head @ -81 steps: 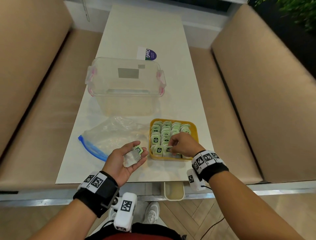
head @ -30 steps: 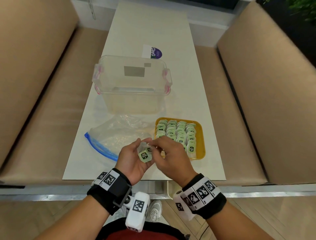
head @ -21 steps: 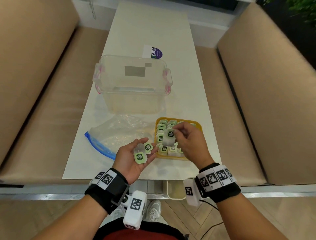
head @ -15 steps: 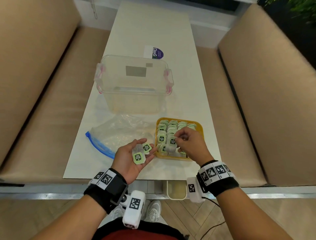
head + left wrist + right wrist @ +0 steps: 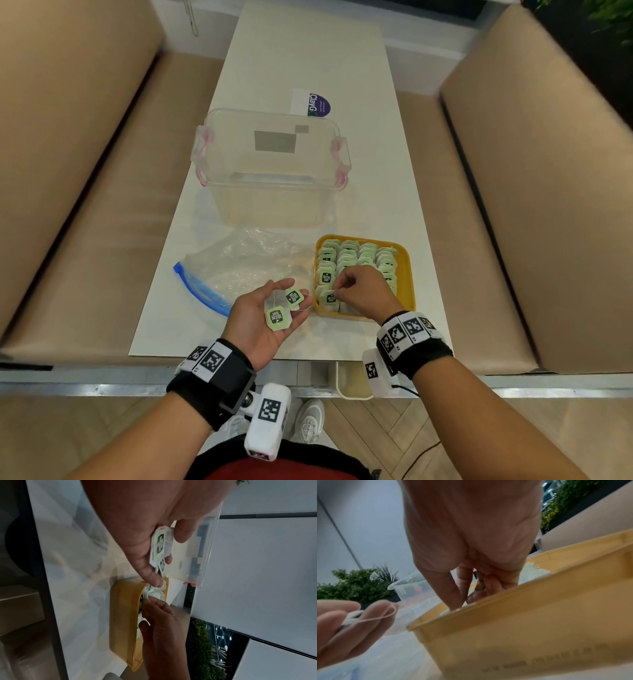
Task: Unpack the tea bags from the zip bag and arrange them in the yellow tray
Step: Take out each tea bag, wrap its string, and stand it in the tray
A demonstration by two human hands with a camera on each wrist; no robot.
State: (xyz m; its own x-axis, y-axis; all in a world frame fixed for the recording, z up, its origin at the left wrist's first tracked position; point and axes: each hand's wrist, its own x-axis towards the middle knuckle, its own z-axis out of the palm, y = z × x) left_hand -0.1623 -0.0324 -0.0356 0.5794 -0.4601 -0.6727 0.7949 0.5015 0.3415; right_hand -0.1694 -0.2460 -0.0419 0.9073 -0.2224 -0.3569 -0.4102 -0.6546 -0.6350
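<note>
The yellow tray (image 5: 408,274) sits at the table's near right, filled with rows of green-tagged tea bags (image 5: 366,254). My right hand (image 5: 359,291) is over its near-left corner, thumb and forefinger pinching a tea bag (image 5: 330,298) that stands in the front row. In the right wrist view those fingertips (image 5: 453,601) dip behind the tray wall (image 5: 522,615). My left hand (image 5: 270,308) hovers palm up just left of the tray, fingers curled round two tea bags (image 5: 278,317) with loose strings. The crumpled clear zip bag (image 5: 239,270) with a blue seal lies flat to the left.
A clear plastic box (image 5: 270,171) with pink latches stands behind the zip bag and tray. A white and purple card (image 5: 313,102) lies further back. Tan padded benches (image 5: 102,205) run along both sides of the narrow white table (image 5: 191,325).
My right hand took one tea bag from my left hand, carried it right and lowered it into the tray's near-left corner. The left hand stayed put with two bags.
</note>
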